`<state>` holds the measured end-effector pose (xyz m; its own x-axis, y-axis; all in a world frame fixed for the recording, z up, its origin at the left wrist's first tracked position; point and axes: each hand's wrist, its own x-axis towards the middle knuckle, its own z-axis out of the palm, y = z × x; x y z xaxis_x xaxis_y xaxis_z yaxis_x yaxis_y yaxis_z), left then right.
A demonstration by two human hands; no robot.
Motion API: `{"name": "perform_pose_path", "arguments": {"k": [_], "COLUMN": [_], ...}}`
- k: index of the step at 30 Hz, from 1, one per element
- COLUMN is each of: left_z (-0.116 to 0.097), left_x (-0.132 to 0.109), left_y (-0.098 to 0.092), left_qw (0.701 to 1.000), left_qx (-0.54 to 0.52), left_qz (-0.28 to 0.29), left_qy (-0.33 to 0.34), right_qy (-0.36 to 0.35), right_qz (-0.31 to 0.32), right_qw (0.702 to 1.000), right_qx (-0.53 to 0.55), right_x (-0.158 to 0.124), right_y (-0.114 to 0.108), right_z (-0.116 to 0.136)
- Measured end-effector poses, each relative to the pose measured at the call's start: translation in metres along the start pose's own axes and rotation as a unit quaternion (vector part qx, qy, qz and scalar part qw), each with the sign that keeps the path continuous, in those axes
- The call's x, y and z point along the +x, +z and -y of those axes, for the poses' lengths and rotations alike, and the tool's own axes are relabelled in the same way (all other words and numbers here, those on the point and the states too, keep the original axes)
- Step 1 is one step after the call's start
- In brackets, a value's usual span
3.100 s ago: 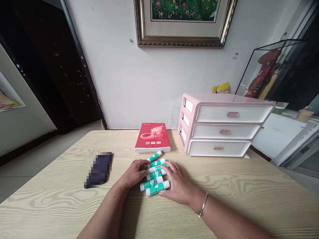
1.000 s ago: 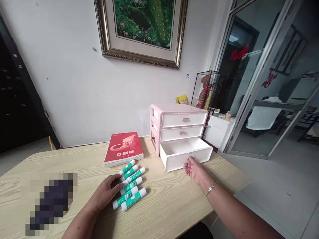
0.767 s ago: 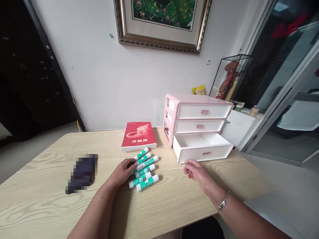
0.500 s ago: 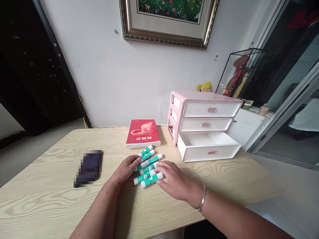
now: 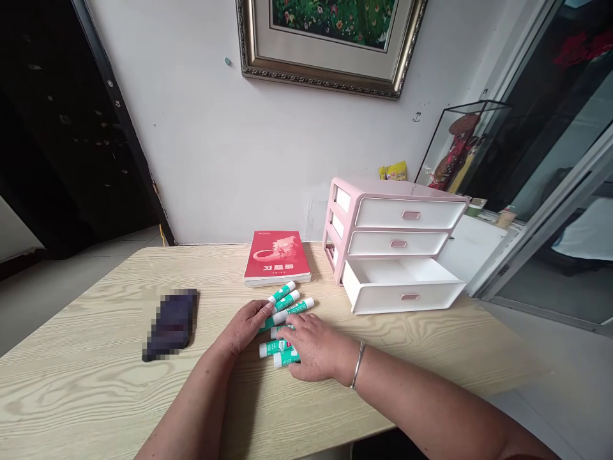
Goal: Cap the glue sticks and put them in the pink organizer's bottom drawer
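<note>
Single head-worn camera: we look forward and down across the wooden table toward the white wall, close above the left hand and right hand; wide angle.

Soft, even indoor light fills the room, bright enough that the pale wood worktop and the white wall show clearly, with no harsh glare. The brightest area lies through the glass door on the right, while the dark door panel on the left sinks almost to black. Shadows stay gentle: a dim one lies on the worktop under the left forearm, and a thin one falls on the wall below the gilt picture frame. Wide-angle distortion makes the door edges lean toward the corners. A coarse mosaic blur hides the dark object.
</note>
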<state>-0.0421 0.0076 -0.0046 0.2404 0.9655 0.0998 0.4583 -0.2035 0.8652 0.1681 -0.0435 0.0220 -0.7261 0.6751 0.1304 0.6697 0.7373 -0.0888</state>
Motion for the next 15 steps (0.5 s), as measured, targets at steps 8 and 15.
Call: {"name": "perform_pose_path", "arguments": {"k": [8,15], "left_z": [-0.010,0.004], "left_x": [-0.005,0.002], "left_y": [-0.003,-0.002], "left_qw": [1.000,0.999], "left_qx": [0.013,0.015], "left_qz": [0.006,0.030], "left_qy": [-0.011,-0.001], "right_qy": [0.030,0.041], "right_qz": [0.076,0.044], "right_qw": [0.996,0.992], "right_qx": [-0.031,-0.114], "right_x": [0.006,-0.008], "right_y": [-0.006,0.004], "right_z": [0.005,0.005]}}
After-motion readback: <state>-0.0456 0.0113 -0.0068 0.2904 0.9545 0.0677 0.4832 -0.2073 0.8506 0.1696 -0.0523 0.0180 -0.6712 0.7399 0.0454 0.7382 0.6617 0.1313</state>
